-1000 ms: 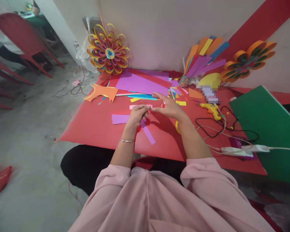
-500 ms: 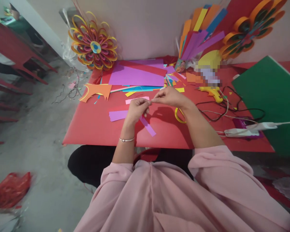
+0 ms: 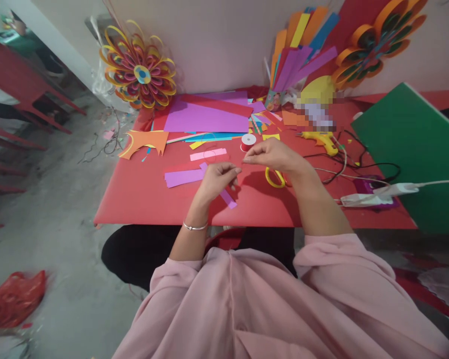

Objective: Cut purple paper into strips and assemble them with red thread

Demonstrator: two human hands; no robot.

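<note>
My left hand (image 3: 219, 183) is closed in a pinch above the red tabletop; what is between its fingertips is too small to make out. Just right of it, my right hand (image 3: 272, 155) pinches too, thumb against forefinger, and I cannot see clearly what it holds. A small gap separates the two hands. Behind them stands a spool of red thread (image 3: 248, 141) with a white top. Purple paper strips (image 3: 183, 178) lie beside and partly under my left hand. Pink paper strips (image 3: 208, 154) are farther back. Yellow-handled scissors (image 3: 275, 178) rest beneath my right wrist, partly hidden.
Toward the back lie purple sheets (image 3: 209, 117) and an orange paper offcut (image 3: 144, 142). A yellow glue gun (image 3: 322, 142), cables and a white power strip (image 3: 374, 195) occupy the right, near a green board (image 3: 415, 154). A paper flower (image 3: 142, 75) leans at back left.
My hands were together at the fingertips and are now apart, the right one shifted rightward. The thread spool, formerly mostly covered by my right hand, now shows. The view has shifted slightly.
</note>
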